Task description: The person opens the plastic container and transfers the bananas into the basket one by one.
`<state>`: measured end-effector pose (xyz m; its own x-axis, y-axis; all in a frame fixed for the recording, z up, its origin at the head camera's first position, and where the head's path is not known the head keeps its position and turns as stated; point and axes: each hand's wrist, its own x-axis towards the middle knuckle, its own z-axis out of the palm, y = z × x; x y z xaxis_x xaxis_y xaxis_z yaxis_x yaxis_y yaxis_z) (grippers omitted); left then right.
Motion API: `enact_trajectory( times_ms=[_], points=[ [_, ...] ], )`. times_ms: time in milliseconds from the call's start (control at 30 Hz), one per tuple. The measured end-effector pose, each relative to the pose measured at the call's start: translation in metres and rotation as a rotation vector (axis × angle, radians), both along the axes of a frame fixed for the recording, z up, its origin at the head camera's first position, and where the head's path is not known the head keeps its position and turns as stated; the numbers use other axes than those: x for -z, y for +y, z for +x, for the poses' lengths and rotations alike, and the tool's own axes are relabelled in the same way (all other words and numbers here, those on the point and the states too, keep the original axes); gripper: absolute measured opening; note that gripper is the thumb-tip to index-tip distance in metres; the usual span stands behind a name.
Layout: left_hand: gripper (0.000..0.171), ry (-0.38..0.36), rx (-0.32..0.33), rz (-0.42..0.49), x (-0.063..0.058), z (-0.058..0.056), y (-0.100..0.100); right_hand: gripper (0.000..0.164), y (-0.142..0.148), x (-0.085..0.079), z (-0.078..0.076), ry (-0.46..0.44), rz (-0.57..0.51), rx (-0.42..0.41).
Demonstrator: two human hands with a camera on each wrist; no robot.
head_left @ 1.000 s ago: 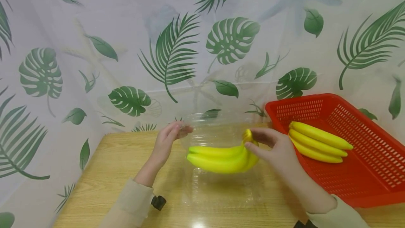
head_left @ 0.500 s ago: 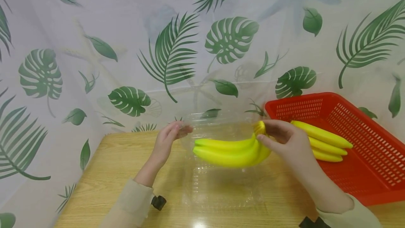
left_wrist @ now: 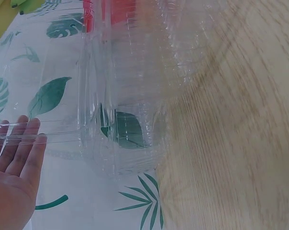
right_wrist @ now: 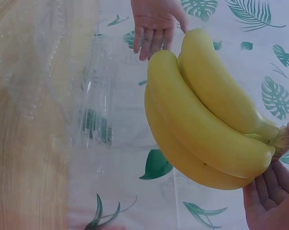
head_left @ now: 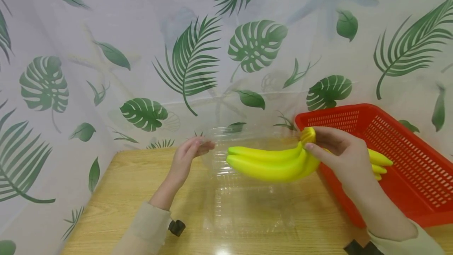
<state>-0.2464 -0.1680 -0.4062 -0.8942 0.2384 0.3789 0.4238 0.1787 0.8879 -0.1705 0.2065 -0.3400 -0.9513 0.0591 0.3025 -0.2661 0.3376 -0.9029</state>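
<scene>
My right hand (head_left: 345,154) pinches a bunch of yellow bananas (head_left: 276,164) by its stem end, with the greenish tips pointing left. In the head view the bunch hangs over a clear plastic clamshell container (head_left: 247,223), its stem end overlapping the red basket. The container's raised lid (left_wrist: 87,72) shows best in the left wrist view. Against the lid's left edge lies my left hand (head_left: 187,156), its fingers (left_wrist: 25,153) straight at the clear rim. From the right wrist view, the bananas (right_wrist: 206,120) appear in front of that outstretched left hand (right_wrist: 156,24).
At the right stands a red perforated basket (head_left: 407,204) with a second banana bunch (head_left: 379,162) inside, partly covered by my right hand. The wooden table (head_left: 116,192) ends at a leaf-printed cloth (head_left: 106,23) at the back and left.
My right hand has carried the bananas right and slightly up, away from the container's middle towards the basket. My left hand stays at the lid.
</scene>
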Motion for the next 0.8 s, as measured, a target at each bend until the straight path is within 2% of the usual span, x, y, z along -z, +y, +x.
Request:
enact_trajectory(
  times_ms=[233,433,600,800],
  points=[
    [0.045,-0.001,0.018,0.029,0.001,0.0,0.0,0.039,0.016,-0.005,0.003,-0.046,-0.15,0.005],
    [0.044,0.006,0.028,0.042,0.001,-0.001,0.0,0.039,0.027,-0.009,0.005,-0.062,-0.143,0.051],
    [0.044,0.011,0.029,0.041,0.002,-0.001,-0.001,0.034,0.04,-0.011,0.008,-0.047,-0.254,0.031],
    [0.045,0.0,0.022,0.036,0.002,0.0,-0.001,0.031,0.053,-0.011,0.01,-0.021,-0.343,0.053]
  ],
)
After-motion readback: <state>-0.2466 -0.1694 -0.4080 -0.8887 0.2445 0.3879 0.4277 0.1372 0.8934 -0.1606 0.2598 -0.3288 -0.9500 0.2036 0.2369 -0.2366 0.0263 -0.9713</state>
